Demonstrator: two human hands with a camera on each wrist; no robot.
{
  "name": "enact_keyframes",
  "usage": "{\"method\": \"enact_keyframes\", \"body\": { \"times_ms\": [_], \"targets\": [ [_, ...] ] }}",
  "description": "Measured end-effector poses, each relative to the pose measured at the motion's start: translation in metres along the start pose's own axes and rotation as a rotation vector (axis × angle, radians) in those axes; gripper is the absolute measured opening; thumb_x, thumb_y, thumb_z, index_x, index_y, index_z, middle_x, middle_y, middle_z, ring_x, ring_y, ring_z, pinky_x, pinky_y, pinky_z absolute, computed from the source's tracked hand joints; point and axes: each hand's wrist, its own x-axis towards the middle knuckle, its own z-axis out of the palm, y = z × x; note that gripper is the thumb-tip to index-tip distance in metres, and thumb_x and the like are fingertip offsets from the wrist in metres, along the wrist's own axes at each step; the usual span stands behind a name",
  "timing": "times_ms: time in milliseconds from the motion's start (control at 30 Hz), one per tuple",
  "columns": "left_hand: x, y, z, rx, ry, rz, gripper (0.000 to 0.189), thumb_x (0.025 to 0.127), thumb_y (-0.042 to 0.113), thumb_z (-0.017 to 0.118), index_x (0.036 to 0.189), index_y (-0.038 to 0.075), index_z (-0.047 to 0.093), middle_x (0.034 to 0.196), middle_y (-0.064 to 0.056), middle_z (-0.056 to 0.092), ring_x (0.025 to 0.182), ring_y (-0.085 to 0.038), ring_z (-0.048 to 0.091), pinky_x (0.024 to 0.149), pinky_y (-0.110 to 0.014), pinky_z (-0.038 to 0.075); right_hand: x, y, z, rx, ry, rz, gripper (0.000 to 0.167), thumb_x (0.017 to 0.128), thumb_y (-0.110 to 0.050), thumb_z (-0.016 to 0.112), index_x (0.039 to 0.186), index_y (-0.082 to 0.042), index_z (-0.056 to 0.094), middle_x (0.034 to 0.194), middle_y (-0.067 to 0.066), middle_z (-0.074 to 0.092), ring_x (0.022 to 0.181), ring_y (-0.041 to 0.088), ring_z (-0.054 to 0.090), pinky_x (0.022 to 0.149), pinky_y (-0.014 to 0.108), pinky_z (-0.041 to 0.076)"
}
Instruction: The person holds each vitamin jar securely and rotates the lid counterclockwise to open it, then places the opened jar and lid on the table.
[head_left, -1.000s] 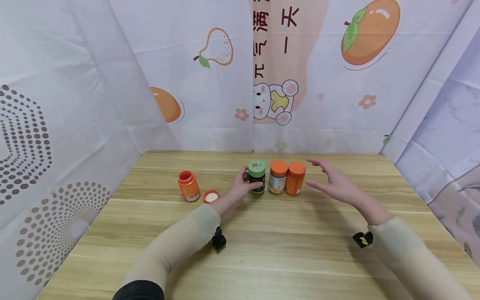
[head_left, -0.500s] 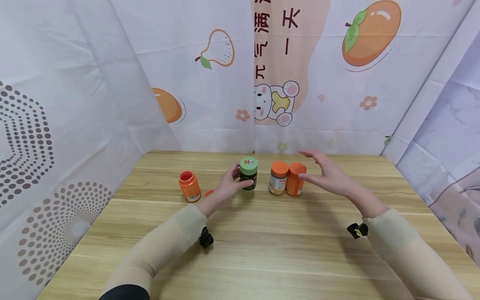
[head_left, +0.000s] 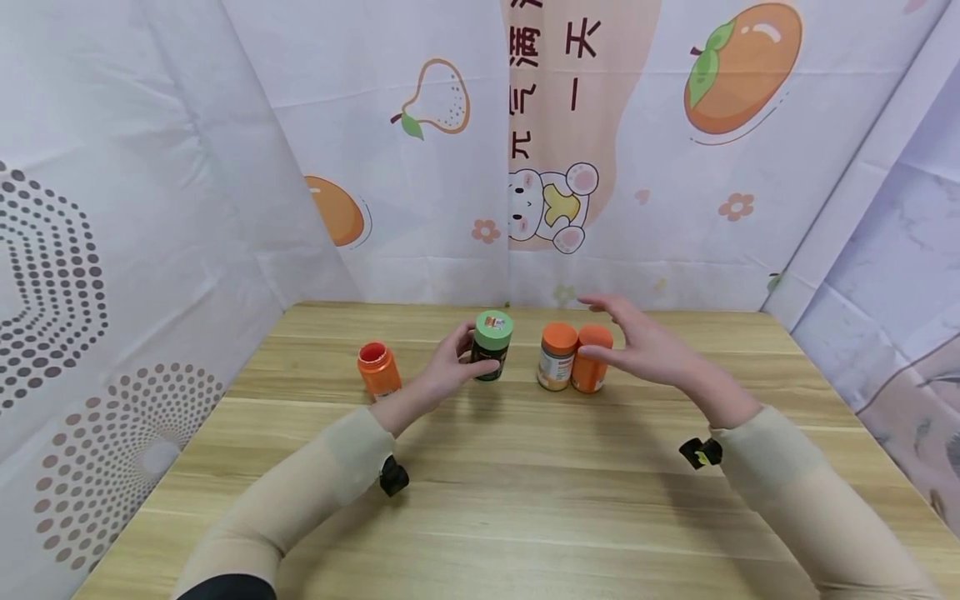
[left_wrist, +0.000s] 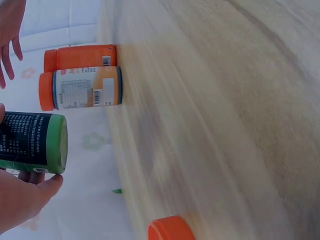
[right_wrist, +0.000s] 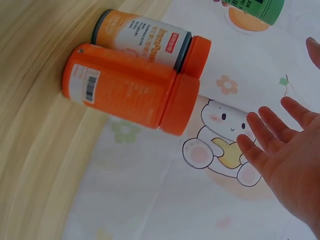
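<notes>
My left hand [head_left: 448, 365] grips a dark jar with a green lid [head_left: 492, 332] between thumb and fingers. In the left wrist view this green-lidded jar [left_wrist: 32, 142] is held up off the wooden table. My right hand [head_left: 651, 345] hovers with spread fingers beside and over an all-orange jar [head_left: 587, 372], holding nothing. A white-labelled jar with an orange lid [head_left: 555, 367] stands upright against the orange one. In the right wrist view, a gap shows between my right hand [right_wrist: 290, 150] and the orange jar [right_wrist: 120, 87].
An uncapped orange jar [head_left: 379, 373] stands at the left, its mouth showing. A loose orange cap [left_wrist: 171, 228] lies on the tabletop [head_left: 480, 517], hidden behind my left forearm in the head view. A printed curtain [head_left: 420, 275] hangs along the table's back edge.
My left hand has lifted the green-lidded jar and carried it left, away from the two orange-lidded jars. My right hand has moved left, over the orange jar.
</notes>
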Motion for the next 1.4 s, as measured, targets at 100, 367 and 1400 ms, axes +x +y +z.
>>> {"method": "enact_keyframes", "body": {
  "times_ms": [100, 367, 1400],
  "targets": [
    [-0.004, 0.003, -0.001, 0.01, -0.006, 0.019, 0.06, 0.087, 0.002, 0.071, 0.139, 0.005, 0.041, 0.135, -0.019, 0.05, 0.127, -0.033, 0.044, 0.105, -0.052, 0.034, 0.002, -0.003, 0.002, 0.009, -0.006, -0.009, 0.07, 0.091, -0.034, 0.07, 0.148, -0.015, 0.035, 0.142, 0.013, 0.042, 0.132, 0.034, 0.038, 0.105, 0.059, 0.029],
    [-0.013, 0.014, -0.008, 0.078, -0.016, 0.108, 0.061, 0.085, 0.003, 0.073, 0.139, 0.003, 0.043, 0.129, -0.018, 0.054, 0.123, -0.032, 0.048, 0.105, -0.056, 0.032, 0.008, -0.018, 0.007, 0.031, -0.023, -0.044, 0.072, 0.089, -0.035, 0.071, 0.148, -0.016, 0.035, 0.144, 0.007, 0.042, 0.132, 0.029, 0.039, 0.106, 0.055, 0.03],
    [-0.033, 0.031, -0.011, 0.433, -0.072, 0.288, 0.058, 0.077, 0.023, 0.084, 0.129, 0.012, 0.06, 0.114, 0.002, 0.063, 0.092, -0.017, 0.057, 0.079, -0.038, 0.051, 0.018, -0.054, 0.041, 0.233, -0.079, -0.214, 0.062, 0.089, -0.02, 0.073, 0.142, -0.013, 0.042, 0.136, 0.006, 0.049, 0.116, 0.022, 0.055, 0.094, 0.052, 0.046]
  ]
}}
